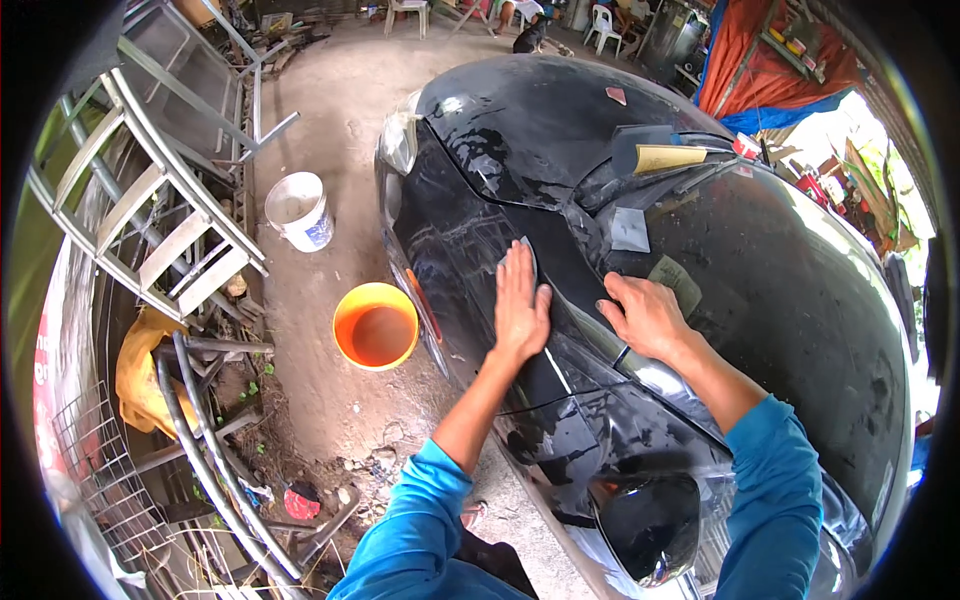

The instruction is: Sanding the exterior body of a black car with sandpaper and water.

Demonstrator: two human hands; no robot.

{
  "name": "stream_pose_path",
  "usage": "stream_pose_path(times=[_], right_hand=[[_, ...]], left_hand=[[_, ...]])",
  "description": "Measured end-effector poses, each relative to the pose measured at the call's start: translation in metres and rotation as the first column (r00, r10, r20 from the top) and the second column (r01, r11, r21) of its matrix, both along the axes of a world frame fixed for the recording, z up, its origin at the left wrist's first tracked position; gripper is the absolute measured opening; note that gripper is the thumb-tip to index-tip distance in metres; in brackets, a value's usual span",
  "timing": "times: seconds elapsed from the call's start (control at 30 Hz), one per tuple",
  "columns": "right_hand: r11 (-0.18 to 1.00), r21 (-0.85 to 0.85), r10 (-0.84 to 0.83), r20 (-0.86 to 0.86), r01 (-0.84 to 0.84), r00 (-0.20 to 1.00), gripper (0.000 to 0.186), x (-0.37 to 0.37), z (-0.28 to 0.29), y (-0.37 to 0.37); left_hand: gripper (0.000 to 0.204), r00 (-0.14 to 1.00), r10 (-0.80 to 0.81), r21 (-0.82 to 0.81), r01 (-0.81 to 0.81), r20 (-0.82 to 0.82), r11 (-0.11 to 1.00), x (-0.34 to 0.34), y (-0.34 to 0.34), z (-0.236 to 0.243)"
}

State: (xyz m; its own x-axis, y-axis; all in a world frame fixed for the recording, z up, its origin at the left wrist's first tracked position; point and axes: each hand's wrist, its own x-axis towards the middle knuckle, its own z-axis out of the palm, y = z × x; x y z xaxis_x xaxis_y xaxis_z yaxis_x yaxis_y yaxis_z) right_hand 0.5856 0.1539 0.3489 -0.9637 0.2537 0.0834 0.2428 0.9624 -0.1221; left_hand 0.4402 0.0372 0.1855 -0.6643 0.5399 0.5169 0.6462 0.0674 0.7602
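Observation:
My left hand (522, 305) lies flat, fingers stretched out, over a small grey sheet (530, 257) on the black car's front fender (452, 267), which has pale streaks and wet patches. My right hand (640, 313) rests near the lower corner of the windscreen, fingers slightly bent and thumb apart, with nothing visible in it. Beside it on the glass is a greenish-grey sheet (675, 283); farther up lie a pale grey square (629, 229) and a yellowish sheet (670, 157) near the wiper. The side mirror (648, 525) sits below my forearms.
An orange bucket of murky liquid (376, 327) and a white bucket (297, 210) stand left of the car. Metal frames (160, 235), a yellow cloth (150, 375) and rubble line the left. Plastic chairs (605, 30), a dog (530, 37) and a red-orange tarp (750, 70) are behind.

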Motion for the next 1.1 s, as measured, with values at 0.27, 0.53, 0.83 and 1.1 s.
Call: stream_pose_path(times=[0.27, 0.53, 0.83, 1.1], right_hand=[[0.998, -0.048, 0.024, -0.058, -0.026, 0.998, 0.021, -0.007, -0.009, -0.003], [0.997, -0.057, 0.044, 0.0, -0.044, 0.999, 0.022, -0.016, -0.001, -0.018], [0.998, -0.061, 0.024, -0.006, -0.024, 1.0, 0.021, -0.016, 0.004, -0.01], [0.999, -0.042, 0.031, -0.003, -0.031, 1.0, 0.02, -0.009, 0.0, -0.011]], left_hand=[[0.066, 0.993, 0.098, -0.021, -0.097, 0.071, 0.995, -0.041, 0.015, 0.001], [0.06, 0.994, 0.113, -0.017, -0.113, -0.002, 0.993, -0.085, -0.006, 0.018], [0.056, 0.953, -0.107, 0.033, 0.121, -0.283, 0.992, -0.059, -0.017, 0.031], [0.052, 0.939, -0.128, 0.035, 0.147, -0.32, 0.989, -0.057, -0.019, 0.035]])
